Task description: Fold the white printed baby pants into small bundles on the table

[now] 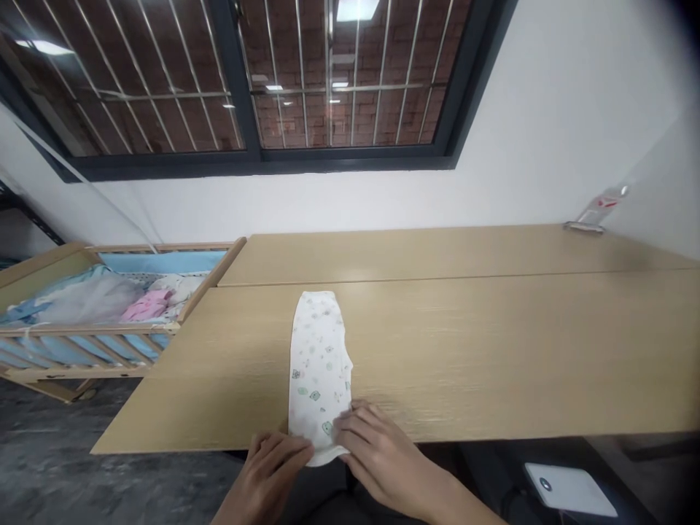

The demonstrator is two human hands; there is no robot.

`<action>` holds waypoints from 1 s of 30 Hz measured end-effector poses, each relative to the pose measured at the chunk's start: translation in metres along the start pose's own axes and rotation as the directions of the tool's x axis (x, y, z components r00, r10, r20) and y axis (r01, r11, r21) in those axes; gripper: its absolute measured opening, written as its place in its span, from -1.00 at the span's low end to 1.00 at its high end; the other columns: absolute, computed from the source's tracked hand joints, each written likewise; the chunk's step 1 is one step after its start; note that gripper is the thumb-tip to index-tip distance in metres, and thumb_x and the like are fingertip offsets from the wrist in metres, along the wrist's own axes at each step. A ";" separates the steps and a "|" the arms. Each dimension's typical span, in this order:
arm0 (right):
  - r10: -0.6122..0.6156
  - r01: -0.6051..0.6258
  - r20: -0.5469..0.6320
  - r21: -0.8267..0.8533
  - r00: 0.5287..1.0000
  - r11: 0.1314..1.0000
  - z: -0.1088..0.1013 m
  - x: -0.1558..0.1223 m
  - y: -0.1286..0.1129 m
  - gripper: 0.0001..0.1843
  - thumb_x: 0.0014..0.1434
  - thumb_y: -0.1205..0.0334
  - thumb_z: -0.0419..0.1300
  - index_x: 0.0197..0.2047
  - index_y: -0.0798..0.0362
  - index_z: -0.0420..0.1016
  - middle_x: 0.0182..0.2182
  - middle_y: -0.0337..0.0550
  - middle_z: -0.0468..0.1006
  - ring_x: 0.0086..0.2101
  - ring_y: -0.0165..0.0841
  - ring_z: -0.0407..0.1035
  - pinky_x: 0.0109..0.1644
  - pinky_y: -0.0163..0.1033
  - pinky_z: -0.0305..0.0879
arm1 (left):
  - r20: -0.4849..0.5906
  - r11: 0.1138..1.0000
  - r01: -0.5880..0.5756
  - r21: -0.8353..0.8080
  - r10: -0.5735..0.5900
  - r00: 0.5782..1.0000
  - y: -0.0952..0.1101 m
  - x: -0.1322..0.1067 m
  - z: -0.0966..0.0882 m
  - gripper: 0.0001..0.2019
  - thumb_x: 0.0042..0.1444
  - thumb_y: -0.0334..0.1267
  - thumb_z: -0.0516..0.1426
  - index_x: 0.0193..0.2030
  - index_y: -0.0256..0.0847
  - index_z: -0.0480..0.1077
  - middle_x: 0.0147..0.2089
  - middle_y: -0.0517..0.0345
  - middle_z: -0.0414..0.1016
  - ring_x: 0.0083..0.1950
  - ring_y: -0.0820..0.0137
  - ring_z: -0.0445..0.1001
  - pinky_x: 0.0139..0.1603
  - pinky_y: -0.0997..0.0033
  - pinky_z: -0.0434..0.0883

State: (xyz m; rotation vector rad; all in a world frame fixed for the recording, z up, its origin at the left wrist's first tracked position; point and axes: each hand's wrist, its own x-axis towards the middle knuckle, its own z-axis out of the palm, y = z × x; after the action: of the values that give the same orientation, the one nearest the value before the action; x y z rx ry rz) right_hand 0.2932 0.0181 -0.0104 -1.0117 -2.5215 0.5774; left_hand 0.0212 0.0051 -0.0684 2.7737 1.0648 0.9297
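A pair of white baby pants with small green and grey prints lies on the wooden table, folded lengthwise into a narrow strip. Its near end reaches slightly over the table's front edge. My left hand grips the near left corner, thumb and fingers closed on the fabric. At the near right corner, my right hand has its fingers bent and closed on the cloth too. Parts of the near edge are hidden under the fingers of both hands.
The wooden table extends far to the right. Left of it stands a wooden crib holding bedding and a pink cloth. A clear plastic bottle is at the back right corner. Below the front edge lies a white device.
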 end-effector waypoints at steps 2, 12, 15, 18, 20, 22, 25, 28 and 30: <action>0.052 -0.054 0.018 0.088 0.998 0.995 -0.017 -0.001 -0.010 -0.73 0.42 0.20 0.00 0.03 -0.15 0.49 -0.12 -0.08 0.60 -0.03 -0.17 0.45 0.20 0.01 0.32 | -0.048 0.993 0.044 -0.111 -0.049 0.998 0.007 0.004 -0.008 -0.61 0.28 -0.51 0.03 0.12 -0.03 0.47 -0.07 0.12 0.64 -0.08 0.43 0.60 -0.01 0.46 0.48; 0.216 -0.117 -0.233 0.374 0.948 0.920 -0.073 0.089 0.046 -0.74 0.36 0.05 0.12 -0.06 0.00 0.52 -0.22 -0.15 0.54 -0.25 -0.31 0.40 -0.18 -0.24 0.32 | -0.190 0.853 0.435 -0.288 -0.496 0.847 -0.041 0.122 -0.044 -0.71 0.28 -0.06 0.14 0.01 -0.16 0.52 -0.13 0.10 0.61 -0.18 0.36 0.52 -0.10 0.37 0.49; 0.333 -0.145 -0.358 0.463 0.872 0.875 -0.063 0.135 0.092 -0.67 0.23 0.08 0.24 0.00 0.06 0.46 -0.36 -0.24 0.48 -0.39 -0.37 0.33 -0.30 -0.28 0.26 | -0.139 0.840 0.491 -0.230 -0.528 0.838 -0.083 0.164 -0.028 -0.71 0.29 -0.13 0.09 0.02 -0.20 0.50 -0.06 0.06 0.61 -0.12 0.32 0.55 -0.06 0.34 0.49; 0.424 -0.173 -0.385 0.538 0.820 0.825 -0.045 0.170 0.134 -0.73 0.16 0.13 0.26 -0.11 0.08 0.44 -0.43 -0.30 0.42 -0.43 -0.40 0.30 -0.35 -0.31 0.23 | -0.099 0.828 0.547 -0.122 -0.559 0.824 -0.117 0.190 -0.001 -0.74 0.27 -0.26 0.07 0.02 -0.24 0.49 -0.14 0.03 0.62 -0.17 0.31 0.55 -0.11 0.35 0.48; 0.478 -0.233 -0.382 0.535 0.791 0.812 -0.033 0.184 0.154 -0.81 0.11 0.20 0.26 -0.20 0.07 0.42 -0.44 -0.32 0.41 -0.43 -0.41 0.30 -0.35 -0.32 0.21 | -0.089 0.835 0.546 -0.074 -0.550 0.830 -0.130 0.199 0.017 -0.75 0.26 -0.32 0.06 -0.02 -0.25 0.50 -0.16 0.00 0.61 -0.16 0.28 0.56 -0.09 0.32 0.47; 0.510 -0.282 -0.376 0.516 0.774 0.809 -0.022 0.191 0.167 -0.86 0.08 0.27 0.26 -0.26 0.06 0.41 -0.45 -0.31 0.43 -0.43 -0.41 0.32 -0.34 -0.32 0.21 | -0.085 0.841 0.540 -0.025 -0.540 0.838 -0.136 0.201 0.030 -0.75 0.25 -0.37 0.04 -0.03 -0.25 0.50 -0.13 -0.04 0.61 -0.10 0.23 0.55 -0.05 0.27 0.46; 0.520 -0.304 -0.379 0.499 0.766 0.812 -0.013 0.191 0.178 -0.87 0.07 0.28 0.27 -0.29 0.06 0.41 -0.46 -0.30 0.45 -0.44 -0.40 0.33 -0.34 -0.30 0.22 | -0.112 0.844 0.534 0.049 -0.527 0.843 -0.132 0.198 0.040 -0.69 0.26 -0.38 0.01 0.08 -0.28 0.45 0.04 -0.17 0.55 0.09 0.11 0.49 0.13 0.11 0.40; 0.531 -0.320 -0.400 0.484 0.747 0.815 -0.014 0.186 0.190 -0.85 0.08 0.24 0.28 -0.26 0.05 0.42 -0.45 -0.30 0.46 -0.43 -0.39 0.34 -0.31 -0.28 0.24 | -0.129 0.858 0.502 0.112 -0.488 0.863 -0.114 0.191 0.041 -0.65 0.30 -0.29 0.02 0.17 -0.28 0.39 0.14 -0.21 0.48 0.20 0.02 0.39 0.24 0.00 0.31; 0.551 -0.340 -0.416 0.480 0.724 0.809 -0.019 0.182 0.201 -0.83 0.10 0.22 0.27 -0.23 0.05 0.43 -0.42 -0.28 0.47 -0.40 -0.37 0.35 -0.27 -0.27 0.28 | -0.084 0.889 0.427 0.165 -0.419 0.904 -0.094 0.184 0.044 -0.67 0.34 -0.21 0.01 0.14 -0.23 0.41 0.08 -0.14 0.52 0.14 0.07 0.43 0.21 0.05 0.34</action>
State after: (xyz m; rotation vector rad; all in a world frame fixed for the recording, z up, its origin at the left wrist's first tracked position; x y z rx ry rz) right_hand 0.2922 0.2853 -0.0614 -1.4146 -1.5828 0.7442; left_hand 0.0966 0.1991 -0.0298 2.4829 1.7485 0.8742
